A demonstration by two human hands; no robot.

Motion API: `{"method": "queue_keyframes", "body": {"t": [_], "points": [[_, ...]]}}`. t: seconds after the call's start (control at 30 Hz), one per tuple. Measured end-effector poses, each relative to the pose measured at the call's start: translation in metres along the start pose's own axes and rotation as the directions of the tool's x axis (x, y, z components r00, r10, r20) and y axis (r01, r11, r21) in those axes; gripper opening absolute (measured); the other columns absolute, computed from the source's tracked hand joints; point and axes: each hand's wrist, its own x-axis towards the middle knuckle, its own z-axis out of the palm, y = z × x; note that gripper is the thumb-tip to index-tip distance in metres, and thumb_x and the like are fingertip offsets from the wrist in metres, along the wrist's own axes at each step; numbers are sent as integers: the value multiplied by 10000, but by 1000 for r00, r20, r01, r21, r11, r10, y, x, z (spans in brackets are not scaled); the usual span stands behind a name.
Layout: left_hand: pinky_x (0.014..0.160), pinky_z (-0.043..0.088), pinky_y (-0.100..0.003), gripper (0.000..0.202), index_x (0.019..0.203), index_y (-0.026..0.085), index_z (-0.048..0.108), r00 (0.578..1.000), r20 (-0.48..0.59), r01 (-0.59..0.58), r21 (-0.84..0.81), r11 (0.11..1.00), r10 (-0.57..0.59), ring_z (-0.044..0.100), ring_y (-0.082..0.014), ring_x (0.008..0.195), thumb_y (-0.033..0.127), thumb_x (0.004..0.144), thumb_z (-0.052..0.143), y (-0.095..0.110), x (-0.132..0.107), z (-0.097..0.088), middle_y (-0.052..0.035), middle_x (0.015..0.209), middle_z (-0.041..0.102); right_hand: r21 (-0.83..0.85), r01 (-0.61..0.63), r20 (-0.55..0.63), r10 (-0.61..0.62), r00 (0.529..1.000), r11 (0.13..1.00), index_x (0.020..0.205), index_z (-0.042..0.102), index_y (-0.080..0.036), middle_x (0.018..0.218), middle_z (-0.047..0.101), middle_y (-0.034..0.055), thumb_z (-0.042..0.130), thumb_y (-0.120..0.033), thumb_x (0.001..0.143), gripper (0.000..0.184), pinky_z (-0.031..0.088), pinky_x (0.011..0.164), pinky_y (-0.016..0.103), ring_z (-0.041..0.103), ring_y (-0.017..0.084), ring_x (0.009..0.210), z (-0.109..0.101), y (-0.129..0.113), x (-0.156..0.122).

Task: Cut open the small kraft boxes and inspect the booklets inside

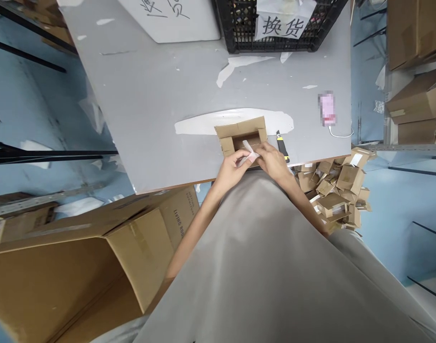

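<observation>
A small open cardboard box [239,131] lies on the grey table [149,105] near its front edge. Just in front of it, my left hand [234,164] and my right hand [273,159] meet, both pinching a small clear packet with a pink end [249,155]. The fingers of both hands are closed on the packet. A box cutter with a black and yellow handle [282,145] lies on the table just right of my right hand.
A black plastic crate with a paper label [278,26] stands at the table's far edge, beside a white sheet [175,19]. A pink phone with a white cable [327,109] lies at right. Small cardboard boxes [337,190] are piled on the floor at right; a big open carton [96,267] stands at left.
</observation>
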Motion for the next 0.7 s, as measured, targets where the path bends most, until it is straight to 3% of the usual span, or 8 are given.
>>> {"method": "queue_keyframes", "body": {"t": [0.1, 0.2, 0.33, 0.4, 0.47, 0.57, 0.7], "points": [[1083, 603, -418, 398, 1149, 238, 780, 997, -64, -52, 23, 998, 54, 771, -268, 1139, 619, 1042, 739, 5, -5, 0, -74, 1214, 832, 150, 56, -112, -39, 993, 987, 1237, 806, -219, 1298, 745, 113, 572, -147, 1059, 303, 595, 1010, 368, 726, 285, 1182, 4, 7, -3], [1149, 593, -440, 359, 1247, 256, 767, 984, -148, -86, 78, 993, 97, 759, -282, 1258, 520, 1006, 805, 3, -8, -2, -87, 1338, 811, 405, 135, -288, -14, 958, 904, 1075, 795, -228, 1134, 782, 80, 653, -293, 1061, 157, 631, 925, 372, 741, 262, 1018, 8, 18, -7], [1134, 609, -429, 416, 1286, 238, 761, 970, -218, -85, 93, 992, 104, 759, -294, 1285, 494, 968, 842, -6, -5, -5, -100, 1366, 799, 751, 221, -382, 136, 914, 622, 1000, 747, -252, 972, 799, 44, 796, -676, 989, 427, 692, 833, 388, 773, 258, 927, 6, 28, -6], [1118, 618, -417, 430, 1282, 234, 772, 966, -231, -99, 81, 992, 116, 772, -290, 1257, 518, 968, 849, -7, -2, -5, -97, 1342, 805, 852, 225, -353, 200, 914, 473, 1049, 740, -256, 960, 806, 42, 829, -786, 931, 550, 715, 815, 391, 801, 252, 883, 3, 30, -1], [1087, 632, -403, 428, 1246, 228, 793, 963, -242, -110, 56, 992, 121, 784, -285, 1217, 564, 985, 835, -6, 1, -5, -90, 1292, 824, 896, 211, -320, 238, 917, 392, 1179, 738, -266, 1021, 817, 48, 829, -841, 908, 643, 728, 814, 378, 823, 243, 884, -2, 31, 5], [992, 662, -384, 470, 1149, 200, 824, 957, -280, -83, -16, 996, 75, 805, -286, 1123, 645, 999, 800, -1, 6, -4, -85, 1164, 855, 875, 203, -339, 257, 905, 440, 1474, 672, -313, 1201, 816, 77, 785, -859, 942, 771, 738, 849, 381, 834, 254, 1006, -10, 28, 12], [916, 676, -379, 535, 1149, 187, 842, 948, -318, -28, -130, 991, -15, 821, -285, 1048, 695, 989, 794, 6, 14, -4, -83, 1111, 871, 689, 219, -439, 158, 884, 691, 1705, 553, -391, 1463, 736, 101, 768, -749, 1013, 808, 737, 939, 425, 796, 281, 1150, -8, 16, 12]]}}
